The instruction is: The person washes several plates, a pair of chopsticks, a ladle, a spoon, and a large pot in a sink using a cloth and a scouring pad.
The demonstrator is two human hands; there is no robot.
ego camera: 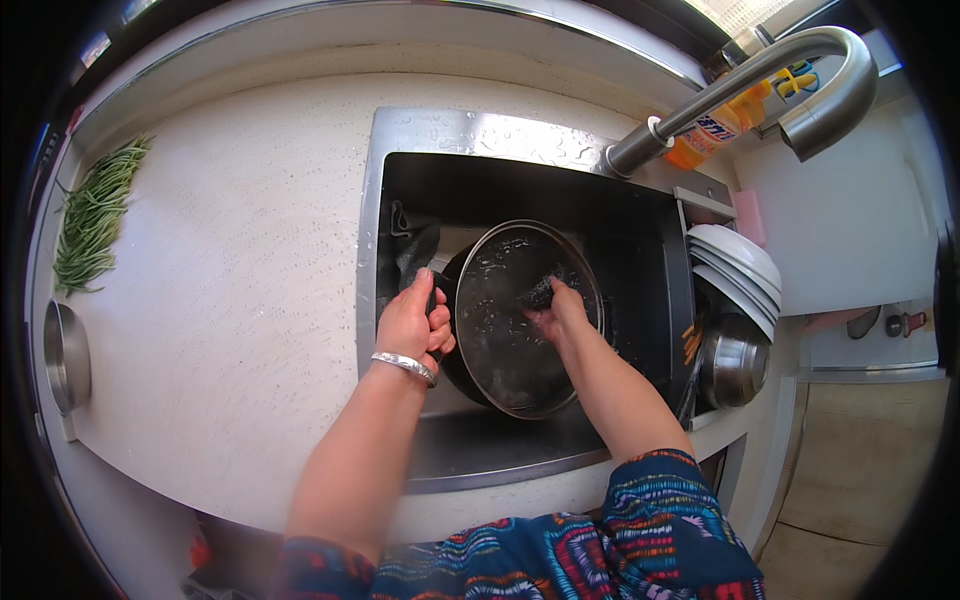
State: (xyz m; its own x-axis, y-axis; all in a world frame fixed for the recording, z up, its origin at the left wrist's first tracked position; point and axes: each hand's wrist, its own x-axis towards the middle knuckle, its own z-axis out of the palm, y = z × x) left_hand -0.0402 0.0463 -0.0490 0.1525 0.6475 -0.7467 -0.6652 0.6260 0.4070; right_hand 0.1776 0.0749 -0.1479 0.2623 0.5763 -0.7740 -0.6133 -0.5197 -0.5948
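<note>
A dark wok-like pan point(517, 352) sits tilted in the black sink, its inside wet with water drops. My left hand point(420, 319), with a silver bangle at the wrist, is closed around the pan's dark handle at its left side. Inside the pan, my right hand point(556, 311) presses a dark mesh scouring pad point(538, 292) against the inner surface. Part of the pad is hidden by the fingers. A dark grey cloth point(417, 244) hangs down the sink's left wall, just beyond my left hand.
The steel sink rim point(480, 131) is wet. A curved steel faucet point(712, 97) rises at the back right, beside an orange bottle point(712, 135). White bowls point(739, 262) and a steel bowl point(735, 360) stand at the right. Green vegetables point(97, 217) and a metal bowl point(69, 356) lie far left.
</note>
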